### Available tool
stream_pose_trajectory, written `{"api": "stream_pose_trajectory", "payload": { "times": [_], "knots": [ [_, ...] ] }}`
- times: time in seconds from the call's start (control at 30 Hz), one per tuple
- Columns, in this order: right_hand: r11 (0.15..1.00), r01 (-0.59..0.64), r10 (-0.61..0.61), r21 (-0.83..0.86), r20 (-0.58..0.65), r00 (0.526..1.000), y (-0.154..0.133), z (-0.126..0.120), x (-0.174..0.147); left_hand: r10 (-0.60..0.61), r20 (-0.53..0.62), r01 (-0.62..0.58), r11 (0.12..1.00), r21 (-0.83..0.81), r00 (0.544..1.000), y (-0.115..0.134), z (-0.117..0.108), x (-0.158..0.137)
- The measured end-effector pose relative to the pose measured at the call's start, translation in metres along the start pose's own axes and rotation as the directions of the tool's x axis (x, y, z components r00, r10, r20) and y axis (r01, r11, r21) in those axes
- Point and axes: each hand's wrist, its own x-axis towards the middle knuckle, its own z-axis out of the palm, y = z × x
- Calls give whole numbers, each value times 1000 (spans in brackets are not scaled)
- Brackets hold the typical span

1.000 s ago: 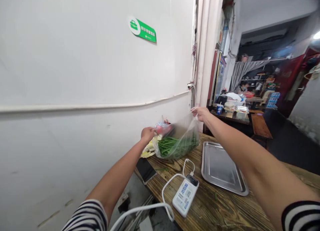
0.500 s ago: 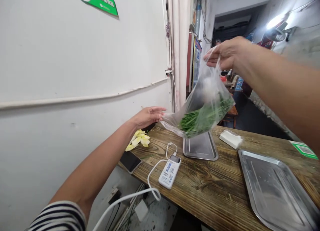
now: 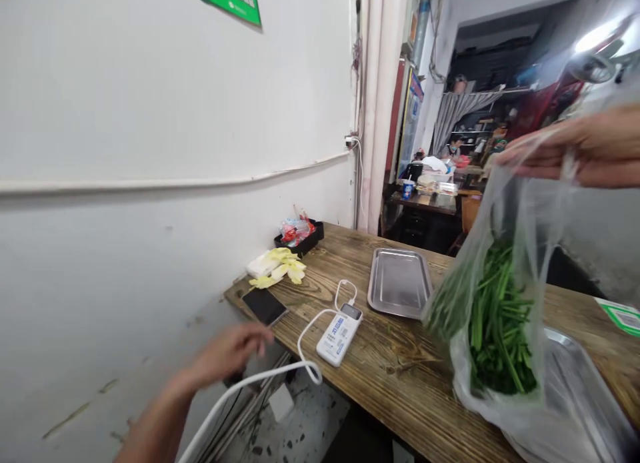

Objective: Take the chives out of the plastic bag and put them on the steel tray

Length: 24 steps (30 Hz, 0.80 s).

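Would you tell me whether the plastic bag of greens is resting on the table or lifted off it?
Lifted: the right hand holds the plastic bag by its top, hanging over the metal tray.

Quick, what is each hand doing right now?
Left hand: open, fingers loose, holding nothing, off the table edge near the phone.
Right hand: closed on the top of the plastic bag of green stalks, above the tray.

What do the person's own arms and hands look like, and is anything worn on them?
Both forearms are bare in this view; no sleeve shows. The left hand wears no glove, ring or watch that can be seen. The right hand is motion-blurred, also without a glove; any ring there cannot be told.
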Motion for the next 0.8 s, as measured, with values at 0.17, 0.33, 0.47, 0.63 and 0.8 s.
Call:
{"api": "stream_pose_trajectory", "payload": {
  "times": [0.17, 0.33, 0.47, 0.63, 0.8],
  "knots": [
    [948, -236, 212, 215, 129, 969, 49, 26, -29, 233, 366, -232, 972, -49, 901, 28, 114, -40],
    [940, -149, 120, 306, 113, 986, 89, 49, -34, 724, 21, -719, 680, 144, 689, 140, 144, 0],
    [993, 100, -94, -58, 103, 990, 108, 49, -23, 870, 205, -833, 324, 449, 448, 200, 153, 46],
    [645, 427, -423, -634, 169, 890, 110, 32, -67, 787, 286, -721, 270, 638, 547, 197, 161, 70],
    [417, 593, -492, -689, 377, 785, 130, 39, -143, 797, 298, -749, 267, 607, 525, 181, 149, 60]
  ]
}}
